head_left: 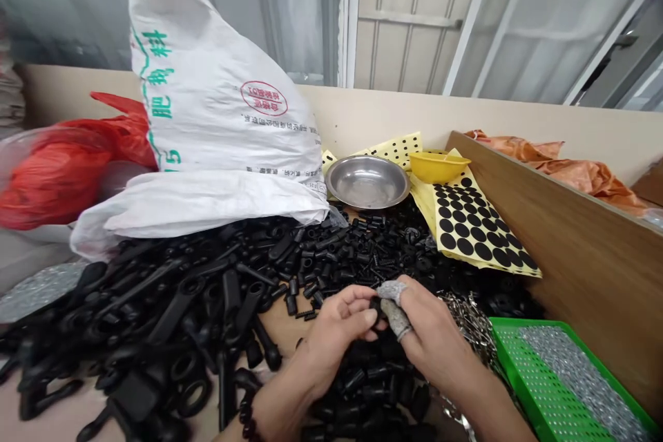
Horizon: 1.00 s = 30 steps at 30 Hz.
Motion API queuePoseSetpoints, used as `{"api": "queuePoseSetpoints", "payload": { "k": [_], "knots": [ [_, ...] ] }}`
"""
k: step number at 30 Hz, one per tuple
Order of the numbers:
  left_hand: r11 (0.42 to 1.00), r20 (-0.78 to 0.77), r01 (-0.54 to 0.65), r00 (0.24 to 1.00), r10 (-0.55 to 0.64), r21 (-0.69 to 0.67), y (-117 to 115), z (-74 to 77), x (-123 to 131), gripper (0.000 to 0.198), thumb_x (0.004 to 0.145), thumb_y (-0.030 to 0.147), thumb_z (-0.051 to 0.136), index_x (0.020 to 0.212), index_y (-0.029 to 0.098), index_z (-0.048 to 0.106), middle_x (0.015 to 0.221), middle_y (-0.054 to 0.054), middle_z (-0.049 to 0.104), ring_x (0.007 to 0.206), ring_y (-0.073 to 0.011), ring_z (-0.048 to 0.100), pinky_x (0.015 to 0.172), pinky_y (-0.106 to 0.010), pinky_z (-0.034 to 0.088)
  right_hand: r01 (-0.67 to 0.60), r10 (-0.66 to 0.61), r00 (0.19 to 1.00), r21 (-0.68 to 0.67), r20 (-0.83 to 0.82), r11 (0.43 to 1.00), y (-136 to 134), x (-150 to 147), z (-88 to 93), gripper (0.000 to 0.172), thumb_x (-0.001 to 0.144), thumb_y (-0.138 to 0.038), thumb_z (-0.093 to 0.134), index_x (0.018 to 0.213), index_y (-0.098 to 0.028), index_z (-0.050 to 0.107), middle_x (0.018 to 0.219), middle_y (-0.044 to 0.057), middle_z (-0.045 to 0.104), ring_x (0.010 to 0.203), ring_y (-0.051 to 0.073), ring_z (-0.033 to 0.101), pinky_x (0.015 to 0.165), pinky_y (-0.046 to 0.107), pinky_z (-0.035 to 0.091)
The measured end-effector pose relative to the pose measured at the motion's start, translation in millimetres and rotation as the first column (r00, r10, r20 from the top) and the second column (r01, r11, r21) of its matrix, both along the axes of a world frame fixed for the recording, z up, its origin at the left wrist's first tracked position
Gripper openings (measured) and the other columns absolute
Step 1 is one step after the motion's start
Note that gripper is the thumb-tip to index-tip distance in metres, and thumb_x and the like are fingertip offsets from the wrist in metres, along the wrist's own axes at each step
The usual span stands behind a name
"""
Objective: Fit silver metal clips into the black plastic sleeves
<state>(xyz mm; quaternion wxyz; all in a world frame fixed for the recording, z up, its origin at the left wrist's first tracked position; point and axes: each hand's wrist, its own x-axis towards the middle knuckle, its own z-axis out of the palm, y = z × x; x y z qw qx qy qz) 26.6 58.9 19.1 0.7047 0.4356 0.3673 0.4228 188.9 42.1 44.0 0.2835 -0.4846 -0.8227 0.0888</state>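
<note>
My left hand [336, 331] and my right hand [429, 338] meet over a heap of small black plastic parts [336, 255]. Both pinch a small black part [376, 304] between their fingertips. Grey fabric finger cots cover my right thumb and forefinger [396, 318]. A dark bead bracelet [248, 414] sits on my left wrist. Longer black handle-like pieces [170, 304] lie in a pile to the left of my hands.
A big white woven sack [217, 117] leans at the back left beside a red plastic bag [67, 166]. Behind the heap stand a steel bowl [367, 181], a yellow bowl [438, 166] and yellow sheets of black round pads [476, 228]. A green tray of metal screws [564, 380] sits at right by a wooden divider [570, 235].
</note>
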Motion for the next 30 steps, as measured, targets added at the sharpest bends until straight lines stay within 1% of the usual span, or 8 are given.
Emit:
{"api": "queuePoseSetpoints", "payload": {
  "k": [5, 10, 13, 16, 18, 22, 26, 30],
  "knots": [
    [0.995, 0.223, -0.033, 0.973, 0.053, -0.093, -13.8, -3.2, 17.6, 0.029, 0.068, 0.025, 0.072, 0.092, 0.014, 0.060, 0.075, -0.002, 0.064, 0.068, -0.0110, 0.060, 0.062, -0.020, 0.046, 0.139, -0.137, 0.965, -0.007, -0.222, 0.990, -6.5, 4.0, -14.2, 0.018, 0.083, -0.014, 0.036, 0.087, -0.021, 0.052, 0.079, 0.005, 0.060, 0.071, 0.019, 0.058, 0.062, 0.029, 0.046],
    [0.980, 0.379, -0.066, 0.916, 0.135, -0.190, -23.3, -8.5, 21.9, 0.022, 0.071, 0.016, 0.071, 0.091, 0.014, 0.063, 0.078, -0.002, 0.065, 0.066, -0.0082, 0.058, 0.064, -0.019, 0.046, 0.027, -0.056, 0.983, -0.163, -0.174, 0.986, -20.0, 10.1, -23.0, 0.024, 0.076, -0.009, 0.037, 0.085, -0.022, 0.056, 0.077, 0.002, 0.064, 0.071, 0.018, 0.061, 0.064, 0.028, 0.048],
    [0.987, 0.310, -0.048, 0.946, 0.094, -0.154, -25.7, -8.2, 17.7, 0.022, 0.071, 0.018, 0.071, 0.092, 0.015, 0.065, 0.076, -0.002, 0.067, 0.069, -0.0111, 0.060, 0.063, -0.020, 0.046, 0.015, -0.061, 0.976, -0.215, -0.208, 0.976, -27.7, 15.2, -24.4, 0.031, 0.075, -0.007, 0.036, 0.092, -0.021, 0.058, 0.078, 0.003, 0.065, 0.074, 0.019, 0.061, 0.066, 0.028, 0.048],
    [0.993, 0.155, -0.082, 0.983, 0.095, -0.085, -26.2, -5.5, 10.6, 0.022, 0.069, 0.020, 0.072, 0.090, 0.016, 0.068, 0.081, -0.004, 0.069, 0.073, -0.0136, 0.061, 0.064, -0.021, 0.045, 0.119, -0.180, 0.942, -0.219, -0.283, 0.968, -34.2, 18.9, -24.8, 0.030, 0.081, -0.015, 0.039, 0.105, -0.021, 0.057, 0.077, 0.003, 0.065, 0.073, 0.019, 0.061, 0.063, 0.028, 0.048],
    [0.992, 0.067, -0.114, 0.991, 0.117, -0.048, -26.4, -4.0, 6.5, 0.022, 0.068, 0.022, 0.072, 0.090, 0.018, 0.070, 0.084, -0.003, 0.070, 0.075, -0.0141, 0.060, 0.066, -0.022, 0.045, 0.153, -0.227, 0.916, -0.234, -0.332, 0.960, -37.4, 18.8, -24.3, 0.025, 0.084, -0.020, 0.042, 0.103, -0.022, 0.058, 0.072, 0.003, 0.064, 0.066, 0.018, 0.060, 0.057, 0.026, 0.046],
    [0.996, -0.007, -0.085, 0.996, 0.084, -0.015, -28.6, -3.7, 4.6, 0.022, 0.068, 0.026, 0.072, 0.089, 0.020, 0.072, 0.076, 0.000, 0.070, 0.071, -0.0137, 0.059, 0.067, -0.022, 0.044, 0.075, -0.184, 0.890, -0.264, -0.417, 0.962, -39.3, 12.5, -19.6, 0.016, 0.085, -0.025, 0.047, 0.089, -0.020, 0.062, 0.059, 0.000, 0.059, 0.055, 0.015, 0.056, 0.052, 0.024, 0.044],
    [0.994, -0.014, -0.100, 0.995, 0.099, -0.040, -32.7, -2.3, 9.0, 0.021, 0.064, 0.027, 0.075, 0.084, 0.021, 0.074, 0.070, 0.002, 0.070, 0.067, -0.0130, 0.057, 0.066, -0.022, 0.044, 0.008, -0.138, 0.874, -0.270, -0.466, 0.963, -39.3, 7.9, -16.1, 0.022, 0.088, -0.022, 0.042, 0.086, -0.019, 0.064, 0.053, -0.002, 0.055, 0.049, 0.013, 0.053, 0.053, 0.023, 0.044],
    [0.993, 0.015, -0.109, 0.994, 0.109, -0.049, -36.2, 1.7, 11.4, 0.021, 0.063, 0.028, 0.076, 0.083, 0.022, 0.075, 0.067, 0.002, 0.068, 0.064, -0.0116, 0.056, 0.064, -0.020, 0.043, 0.066, -0.130, 0.926, -0.189, -0.355, 0.980, -41.0, 13.6, -25.4, 0.027, 0.087, -0.024, 0.046, 0.110, -0.022, 0.060, 0.081, 0.003, 0.066, 0.082, 0.019, 0.061, 0.077, 0.030, 0.048]
  ]
}}
